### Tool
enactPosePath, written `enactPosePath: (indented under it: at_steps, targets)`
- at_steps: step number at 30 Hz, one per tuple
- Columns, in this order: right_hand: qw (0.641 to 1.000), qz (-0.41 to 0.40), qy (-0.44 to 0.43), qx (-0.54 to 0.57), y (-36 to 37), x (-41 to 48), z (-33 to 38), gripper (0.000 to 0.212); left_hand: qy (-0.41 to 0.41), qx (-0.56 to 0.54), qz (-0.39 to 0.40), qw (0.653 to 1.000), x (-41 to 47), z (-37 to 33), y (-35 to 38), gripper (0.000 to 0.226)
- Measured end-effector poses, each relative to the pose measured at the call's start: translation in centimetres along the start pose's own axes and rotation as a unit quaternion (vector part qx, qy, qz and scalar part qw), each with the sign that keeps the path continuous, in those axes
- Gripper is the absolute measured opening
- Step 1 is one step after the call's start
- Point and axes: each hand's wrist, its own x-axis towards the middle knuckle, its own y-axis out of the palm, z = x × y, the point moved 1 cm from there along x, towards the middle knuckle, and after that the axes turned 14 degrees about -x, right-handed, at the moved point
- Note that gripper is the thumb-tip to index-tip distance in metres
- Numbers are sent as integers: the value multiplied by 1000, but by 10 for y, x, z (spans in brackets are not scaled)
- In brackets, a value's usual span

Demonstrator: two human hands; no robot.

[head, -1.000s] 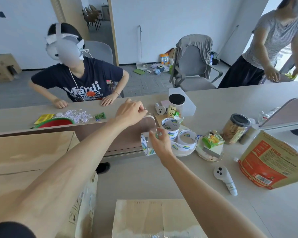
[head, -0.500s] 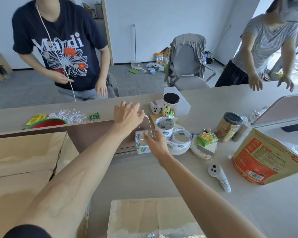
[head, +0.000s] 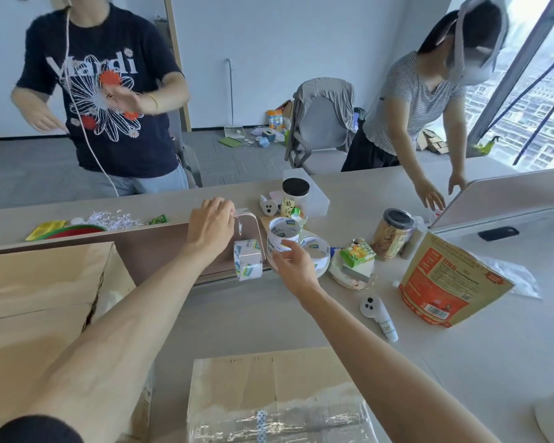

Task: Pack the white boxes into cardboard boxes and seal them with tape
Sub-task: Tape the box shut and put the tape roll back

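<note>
Two hands on the tape: left hand (head: 210, 225) pinched the tape strip (head: 251, 215) above the tape roll (head: 248, 259) — right hand (head: 293, 266), fingers curled, perhaps steadied it — for sealing the near cardboard box (head: 269, 372).

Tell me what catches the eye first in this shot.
Two bare arms stretch over the desk: the left hand pinches a tape strip arching up from a tape roll standing on edge, the right hand just beside it. Nearest the camera sits a cardboard box already taped across its top, and an orange pouch stands at the right.
</note>
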Motion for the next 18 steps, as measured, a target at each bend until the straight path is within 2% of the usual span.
enactPosePath:
  at_steps: [3,5,7,10,13,18]
  targets:
    - [1000,-15,-8,-6,-11,-13,-1,45,-54,-14,26,998,-7,7,-3,40]
    - [1000,-27,-12,-10,-20,-23,-4,44,-71,28,46,996,-16,7,-8,36]
    - [999,-40,-19,-24,-28,-34,-6,43,-70,26,40,996,-34,0,-13,38]
    - [997,-49,-38,-54,-38,-56,-12,43,-78,-120,26,989,-75,-21,-21,37]
    - [986,-64,-107,-111,-42,-84,-24,37,-51,-173,38,983,-132,-44,-33,31]
    - [935,-106,-249,-230,-47,-139,-70,30,-23,-176,60,982,-246,-81,-52,29]
